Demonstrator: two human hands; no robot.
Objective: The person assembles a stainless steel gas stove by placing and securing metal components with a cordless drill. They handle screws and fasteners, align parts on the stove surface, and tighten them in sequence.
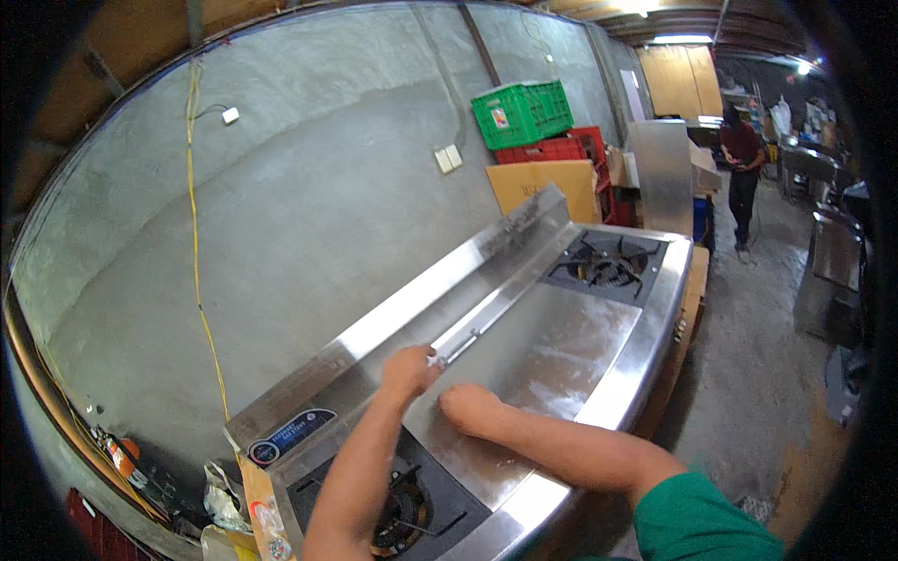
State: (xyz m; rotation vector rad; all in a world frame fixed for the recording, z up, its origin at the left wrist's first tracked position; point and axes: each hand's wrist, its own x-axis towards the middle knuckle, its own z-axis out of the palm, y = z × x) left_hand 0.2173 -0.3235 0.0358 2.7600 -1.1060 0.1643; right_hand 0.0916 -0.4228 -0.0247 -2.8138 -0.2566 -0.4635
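Observation:
A long stainless steel stove [580, 341] with a raised back panel stretches in front of me. My left hand [412, 371] is closed at the near end of a thin metal tube [461, 347], which lies along the groove at the foot of the panel. Just to the right, my right hand [468, 409] is curled low over the flat steel middle, its fingers turned away from view. Whether it holds anything is hidden. Under my left forearm is the near black burner [444, 514], partly covered; the far burner [608, 266] sits at the other end.
Behind the stove's far end, a green crate [522, 114] is stacked on red crates [589, 145] beside a cardboard box [543, 190]. A metal sheet [662, 178] stands there. One person [742, 168] stands in the aisle. A yellow cable [195, 243] hangs down the grey wall.

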